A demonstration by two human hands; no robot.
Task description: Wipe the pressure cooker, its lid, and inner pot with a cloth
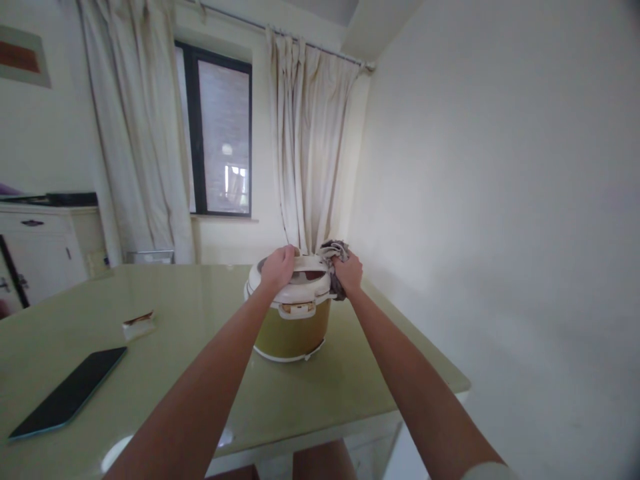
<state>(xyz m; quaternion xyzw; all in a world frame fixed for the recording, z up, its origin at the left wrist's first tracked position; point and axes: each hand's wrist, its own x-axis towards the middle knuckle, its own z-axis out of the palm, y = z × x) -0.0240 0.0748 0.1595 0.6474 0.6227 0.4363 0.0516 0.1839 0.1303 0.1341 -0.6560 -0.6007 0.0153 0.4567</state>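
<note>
A round pot that looks like a cooker, with a greenish body and a white base rim, stands upright on the table. Its white lid is on, with a latch at the front and a handle across the top. My left hand is closed on the lid handle at its left end. Bunched in my right hand is a crumpled grey cloth, pressed against the right side of the lid. My fingertips are partly hidden on both hands.
The pale green table bears a dark tablet-like slab and a small white packet at left. A white wall runs close along the right edge. Beyond are curtains, a window and a white cabinet.
</note>
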